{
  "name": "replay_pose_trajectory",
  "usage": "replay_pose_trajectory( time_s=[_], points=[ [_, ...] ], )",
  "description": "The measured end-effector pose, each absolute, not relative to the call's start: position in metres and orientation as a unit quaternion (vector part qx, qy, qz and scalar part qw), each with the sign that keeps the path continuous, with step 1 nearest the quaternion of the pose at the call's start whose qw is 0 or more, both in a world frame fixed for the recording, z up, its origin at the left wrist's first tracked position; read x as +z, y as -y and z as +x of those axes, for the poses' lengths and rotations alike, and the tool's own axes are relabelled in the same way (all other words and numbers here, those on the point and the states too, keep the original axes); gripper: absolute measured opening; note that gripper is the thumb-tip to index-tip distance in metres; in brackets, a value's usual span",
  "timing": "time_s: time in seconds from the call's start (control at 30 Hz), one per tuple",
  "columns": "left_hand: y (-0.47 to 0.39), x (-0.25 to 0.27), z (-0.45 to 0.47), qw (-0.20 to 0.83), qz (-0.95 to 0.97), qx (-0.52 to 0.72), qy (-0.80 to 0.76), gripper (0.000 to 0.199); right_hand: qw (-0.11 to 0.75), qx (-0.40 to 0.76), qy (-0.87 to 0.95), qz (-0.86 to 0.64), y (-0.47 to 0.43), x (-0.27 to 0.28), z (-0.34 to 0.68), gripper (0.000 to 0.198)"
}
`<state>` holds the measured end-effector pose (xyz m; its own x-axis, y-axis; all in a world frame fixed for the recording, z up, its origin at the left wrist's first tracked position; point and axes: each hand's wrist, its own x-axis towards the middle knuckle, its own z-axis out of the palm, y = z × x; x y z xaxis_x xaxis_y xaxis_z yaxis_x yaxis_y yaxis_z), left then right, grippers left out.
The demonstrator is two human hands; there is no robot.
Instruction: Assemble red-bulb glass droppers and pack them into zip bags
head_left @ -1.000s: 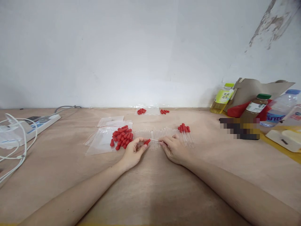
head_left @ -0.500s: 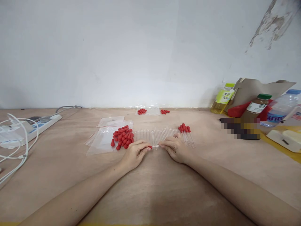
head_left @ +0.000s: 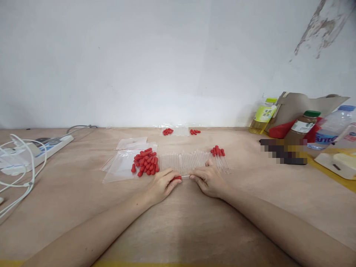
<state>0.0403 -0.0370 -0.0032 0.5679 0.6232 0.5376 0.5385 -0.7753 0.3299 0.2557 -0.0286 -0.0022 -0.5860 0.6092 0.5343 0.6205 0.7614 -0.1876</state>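
Wall [head_left: 139, 66]: pale, rising behind the tube row [head_left: 169, 161]; its top is cut off.
Table [head_left: 178, 230]: brown-covered, under the tube row; its near side runs out of view.
Paper bag [head_left: 297, 102]: far right of the tube row, partly hidden by bottles.
Power strip [head_left: 59, 144]: far left of the tube row, overlapped by white cables [head_left: 33, 163] that leave the view.
Bottles: a yellow-capped one [head_left: 263, 116], a green-capped one [head_left: 304, 126] and a blue-capped one [head_left: 339, 118], all well right of the tube row.
Dark item: right of the tube row, pixelated, impossible to identify.
Clear bags [head_left: 119, 168]: left of the tube row; edges hard to separate.
Right hand [head_left: 207, 180]: at the tube row's near right, thumb and forefinger pinching a clear tube [head_left: 185, 177]; the curl of the lower fingers cannot be told.
Left hand [head_left: 162, 185]: at the tube row's near left, thumb and fingers pinching a red bulb [head_left: 177, 178].
Bulb heap [head_left: 146, 161]: touching or just beside the tube row's left end; which is unclear.
Capped tubes [head_left: 218, 151]: at the tube row's right end, red bulbs outward, shafts faint.
Held pair: tube and bulb lie end to end just nearer than the tube row; fingers cover the bulb's far end and the joint's depth is unreadable.
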Motion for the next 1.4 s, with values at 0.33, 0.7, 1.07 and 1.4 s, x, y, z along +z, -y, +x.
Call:
replay_pose_trajectory(
  time_s=[0.33,0.7,1.07,1.4],
  points=[
    [0.04,-0.002,0.041,0.022,0.895,0.324,-0.305,0.014,0.248,0.084,0.893,-0.365,0.036,0.004,0.247,0.028],
    [0.035,0.004,0.036,-0.044,0.838,0.368,-0.4,0.037,0.219,0.124,0.877,-0.41,0.011,0.043,0.27,0.018],
    [0.032,0.002,0.034,0.001,0.827,0.317,-0.465,0.043,0.257,0.105,0.665,-0.694,-0.023,0.036,0.313,0.032],
    [0.032,0.002,0.033,0.007,0.83,0.315,-0.461,0.042,0.186,0.059,0.695,-0.692,-0.019,0.027,0.299,0.037]
  ],
)
